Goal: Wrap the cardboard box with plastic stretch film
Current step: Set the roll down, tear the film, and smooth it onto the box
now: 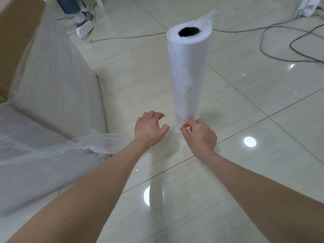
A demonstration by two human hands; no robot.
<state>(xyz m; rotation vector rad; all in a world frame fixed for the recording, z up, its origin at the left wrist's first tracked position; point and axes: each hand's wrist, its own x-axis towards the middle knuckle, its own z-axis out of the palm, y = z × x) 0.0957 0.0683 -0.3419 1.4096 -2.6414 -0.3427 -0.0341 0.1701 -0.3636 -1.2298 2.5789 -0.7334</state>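
While the tall roll of white plastic stretch film [187,76] stood upright on the glossy cream tiled floor [263,106], its dark hollow core facing up and a ragged edge of film at its top rim, both bare hands worked at its foot. The right hand [200,135] pinched a loose edge of film between thumb and forefinger, right at the base of the roll. The left hand [149,131] hovered just beside the base with its fingers loosely bent and spread, holding nothing; whether it touched the roll could not be told.

The large brown cardboard box [15,41] filled the left side of the view, near the roll but apart from it. Most of its visible faces lay under layers of cloudy film, with bare cardboard showing at the upper left. A gathered, twisted tail of film [98,142] ran from the box's near corner toward the left wrist.

Grey cables [280,41] trailed across the far floor. A white power strip [85,28] lay beside another person's jeans-clad leg [70,6].
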